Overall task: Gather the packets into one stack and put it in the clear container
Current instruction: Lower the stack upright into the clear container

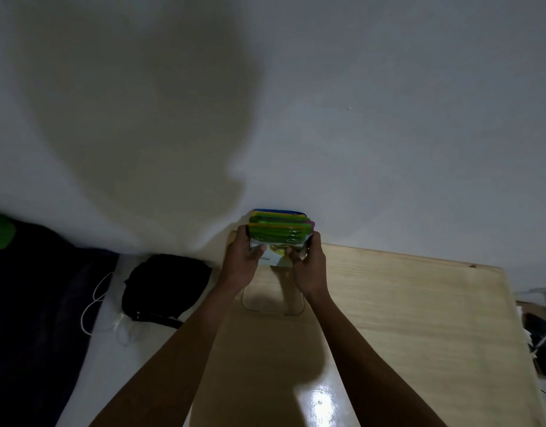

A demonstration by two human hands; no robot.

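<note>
A stack of packets (pixel 279 232), mostly green with blue and purple edges showing behind, stands upright near the far left corner of the wooden table (pixel 404 303). My left hand (pixel 242 260) grips its left side and my right hand (pixel 308 263) grips its right side, thumbs on the front packet. Below the hands, a clear container (pixel 273 306) shows only as a faint rounded outline on the table, between my forearms.
A white wall rises right behind the table. Left of the table, a black bag (pixel 165 288) and a white cable (pixel 93 306) lie on a pale surface, with dark cloth (pixel 34 303) beyond. Cluttered items (pixel 539 334) sit off the right edge.
</note>
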